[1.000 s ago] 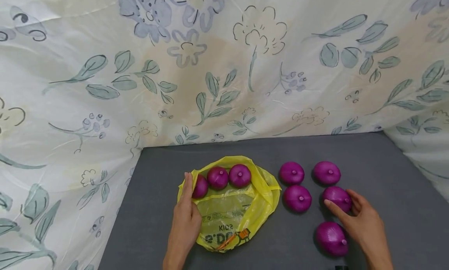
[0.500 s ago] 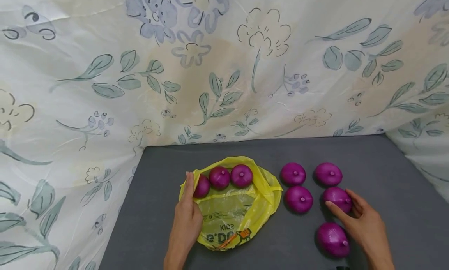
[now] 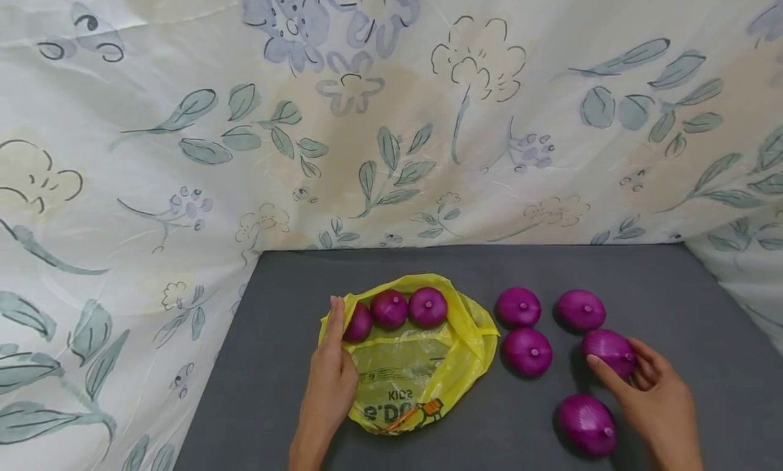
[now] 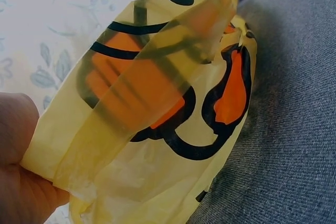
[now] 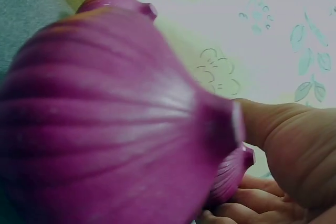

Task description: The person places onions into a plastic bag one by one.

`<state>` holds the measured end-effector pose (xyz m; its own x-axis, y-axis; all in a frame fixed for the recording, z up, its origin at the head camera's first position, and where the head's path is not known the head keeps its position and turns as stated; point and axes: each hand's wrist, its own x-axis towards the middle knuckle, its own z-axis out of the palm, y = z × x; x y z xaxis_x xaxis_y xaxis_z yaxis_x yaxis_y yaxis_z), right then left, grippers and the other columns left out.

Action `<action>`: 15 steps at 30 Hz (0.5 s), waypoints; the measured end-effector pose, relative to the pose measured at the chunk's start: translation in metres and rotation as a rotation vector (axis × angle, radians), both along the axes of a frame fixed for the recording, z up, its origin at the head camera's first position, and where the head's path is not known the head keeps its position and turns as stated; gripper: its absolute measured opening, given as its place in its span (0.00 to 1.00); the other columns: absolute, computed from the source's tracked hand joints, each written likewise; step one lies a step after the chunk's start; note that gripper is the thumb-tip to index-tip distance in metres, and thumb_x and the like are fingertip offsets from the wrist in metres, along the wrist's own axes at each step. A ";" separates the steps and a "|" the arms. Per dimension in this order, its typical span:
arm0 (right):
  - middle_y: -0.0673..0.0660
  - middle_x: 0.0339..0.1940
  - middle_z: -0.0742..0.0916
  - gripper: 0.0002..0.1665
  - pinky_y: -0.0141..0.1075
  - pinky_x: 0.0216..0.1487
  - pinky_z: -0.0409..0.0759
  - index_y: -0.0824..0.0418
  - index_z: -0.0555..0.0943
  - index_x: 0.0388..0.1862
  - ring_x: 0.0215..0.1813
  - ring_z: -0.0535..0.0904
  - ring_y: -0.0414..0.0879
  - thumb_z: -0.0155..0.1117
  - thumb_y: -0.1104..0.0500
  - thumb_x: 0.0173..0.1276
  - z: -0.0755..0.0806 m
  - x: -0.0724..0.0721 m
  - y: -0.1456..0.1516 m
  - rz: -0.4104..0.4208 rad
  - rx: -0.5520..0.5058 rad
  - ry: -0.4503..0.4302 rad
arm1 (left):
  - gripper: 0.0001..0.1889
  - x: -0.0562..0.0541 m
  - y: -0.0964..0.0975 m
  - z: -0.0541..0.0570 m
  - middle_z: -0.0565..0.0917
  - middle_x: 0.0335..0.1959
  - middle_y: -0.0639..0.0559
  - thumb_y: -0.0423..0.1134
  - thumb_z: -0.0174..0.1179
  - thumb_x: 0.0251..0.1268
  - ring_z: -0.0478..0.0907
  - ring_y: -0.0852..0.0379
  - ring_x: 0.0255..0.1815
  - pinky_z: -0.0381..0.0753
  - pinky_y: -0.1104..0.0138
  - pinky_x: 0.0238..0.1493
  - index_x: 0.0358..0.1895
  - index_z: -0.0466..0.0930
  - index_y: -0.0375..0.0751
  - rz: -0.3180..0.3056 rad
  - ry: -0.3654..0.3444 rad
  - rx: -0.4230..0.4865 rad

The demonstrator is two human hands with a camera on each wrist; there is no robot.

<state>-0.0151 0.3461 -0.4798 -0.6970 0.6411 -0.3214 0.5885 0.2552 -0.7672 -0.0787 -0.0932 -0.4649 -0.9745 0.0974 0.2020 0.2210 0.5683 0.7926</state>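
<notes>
The held item is a purple onion [image 3: 608, 352], glossy and rounded, finely ribbed, with a short cut neck directed to the right; it is located at the right of the dark grey surface [image 3: 477, 423], and whether it is lifted clear cannot be determined. The right hand [image 3: 663, 396] grips it, the thumb on its near left side and the fingers curled at its right; the forearm enters from the near right. In the right wrist view another onion fills the foreground and partly hides this grip. Four further onions of like finish are on the surface: a near onion [image 3: 586, 425] beside the right hand, a far right onion [image 3: 581, 310] just beyond the held one, and, to the left, a far onion [image 3: 518, 307] with a middle onion [image 3: 528, 352] close on its near side. At centre left lies a yellow plastic bag [image 3: 477, 342], thin and creased, its mouth spread wide, printed with black lettering and orange figures. Three onions lie inside along its far side: left [image 3: 359, 321], centre [image 3: 389, 308] and right [image 3: 427, 306]. The left hand [image 3: 330, 379] pinches the bag's left edge, index finger extended away from the person. The two hands are well apart. A floral cloth [image 3: 183, 117] hangs behind.
</notes>
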 end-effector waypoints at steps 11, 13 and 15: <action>0.52 0.84 0.65 0.60 0.24 0.69 0.66 0.35 0.62 0.85 0.82 0.63 0.47 0.79 0.30 0.56 0.019 0.002 -0.011 -0.092 -0.027 0.074 | 0.45 0.002 -0.001 -0.002 0.49 0.88 0.54 0.18 0.41 0.74 0.78 0.47 0.45 0.62 0.67 0.27 0.88 0.44 0.55 0.002 0.018 0.004; 0.52 0.83 0.67 0.58 0.22 0.67 0.67 0.33 0.64 0.84 0.82 0.65 0.45 0.80 0.30 0.55 0.021 0.003 -0.013 -0.106 -0.036 0.093 | 0.45 0.002 -0.001 -0.002 0.48 0.88 0.55 0.18 0.42 0.74 0.71 0.57 0.29 0.61 0.68 0.25 0.88 0.43 0.55 0.001 0.012 0.000; 0.51 0.83 0.68 0.57 0.21 0.64 0.69 0.31 0.66 0.82 0.81 0.66 0.44 0.81 0.31 0.54 0.023 0.003 -0.015 -0.116 -0.047 0.113 | 0.45 0.003 -0.001 -0.002 0.48 0.88 0.56 0.19 0.42 0.75 0.57 0.61 0.20 0.60 0.70 0.24 0.88 0.43 0.56 0.002 0.005 -0.005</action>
<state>-0.0117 0.3307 -0.4570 -0.6521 0.7058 -0.2768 0.5216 0.1528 -0.8394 -0.0761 -0.0939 -0.4665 -0.9738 0.0960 0.2062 0.2234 0.5730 0.7885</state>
